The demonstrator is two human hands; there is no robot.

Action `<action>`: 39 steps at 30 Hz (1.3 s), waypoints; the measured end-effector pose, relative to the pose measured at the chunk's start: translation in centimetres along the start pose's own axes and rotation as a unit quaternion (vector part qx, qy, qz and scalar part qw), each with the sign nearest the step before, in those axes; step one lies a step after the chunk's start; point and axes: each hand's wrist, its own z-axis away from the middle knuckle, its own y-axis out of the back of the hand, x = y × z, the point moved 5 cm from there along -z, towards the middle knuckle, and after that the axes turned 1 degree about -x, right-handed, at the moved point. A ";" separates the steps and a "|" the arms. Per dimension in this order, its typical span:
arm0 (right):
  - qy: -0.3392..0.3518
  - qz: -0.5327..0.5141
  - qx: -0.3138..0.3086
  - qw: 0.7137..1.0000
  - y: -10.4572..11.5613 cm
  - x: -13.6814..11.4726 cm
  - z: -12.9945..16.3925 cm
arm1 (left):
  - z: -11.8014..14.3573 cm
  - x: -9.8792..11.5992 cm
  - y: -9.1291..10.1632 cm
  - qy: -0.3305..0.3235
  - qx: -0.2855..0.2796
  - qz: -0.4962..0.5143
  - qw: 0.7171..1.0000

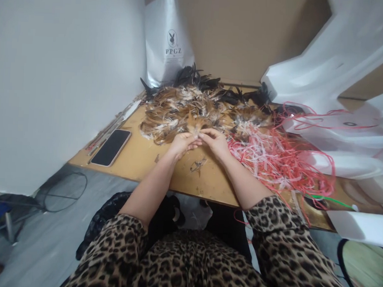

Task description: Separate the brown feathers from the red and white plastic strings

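While both forearms [157, 180] are angled inward from the lower frame, a small brown feather tuft [195, 122] is being pinched at its pale base, dead centre, by the left hand [183, 144] and the right hand [215, 142], fingers curled, fingertips nearly meeting! Behind it, upper centre, heaped feathers [174, 104] are spread across the table [145, 158].

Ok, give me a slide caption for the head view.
Both hands pinch a feather tuft before a feather pile, phone at left, red strands at right.
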 end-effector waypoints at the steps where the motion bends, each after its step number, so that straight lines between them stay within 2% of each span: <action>1: 0.019 0.025 0.002 1.000 0.2 -0.3 0.0 | -0.1 0.1 0.2 0.005 0.003 0.022 1.000; 4: 0.110 0.159 -0.016 0.981 0.3 -1.4 0.1 | -0.2 0.0 0.5 0.020 -0.002 0.070 0.997; 8: 0.204 0.339 -0.065 0.916 -0.4 -2.3 0.8 | -0.2 -0.2 0.4 0.031 -0.013 0.079 0.996; 11: 0.222 0.400 -0.066 0.887 -0.6 -2.4 1.1 | -0.2 -0.5 0.2 0.045 -0.027 0.069 0.996; 18: 0.242 0.461 -0.070 0.851 -0.6 -2.4 0.8 | 0.0 -0.5 -0.1 0.043 -0.039 0.066 0.996; 22: 0.237 0.454 -0.071 0.856 -0.7 -2.4 0.6 | 0.0 -0.2 0.1 0.028 -0.026 0.055 0.998; 27: 0.209 0.387 -0.083 0.894 -0.3 -2.3 0.5 | -0.1 0.2 0.8 0.011 0.019 0.063 0.998; 31: 0.185 0.332 -0.081 0.921 0.4 -2.6 0.2 | -0.2 0.2 1.2 0.025 0.056 0.082 0.995; 33: 0.154 0.313 -0.122 0.929 0.4 -2.8 0.1 | -0.3 0.2 1.2 0.026 0.060 0.087 0.994; 35: 0.090 0.297 -0.228 0.923 -0.1 -2.5 0.4 | -0.3 0.1 1.3 0.021 0.058 0.084 0.995; 37: 0.014 0.287 -0.354 0.890 -0.7 -2.2 1.3 | -0.4 0.1 1.3 0.014 0.049 0.075 0.996; 39: -0.024 0.291 -0.435 0.852 -1.3 -2.1 2.4 | -0.5 0.1 1.2 0.007 0.037 0.068 0.997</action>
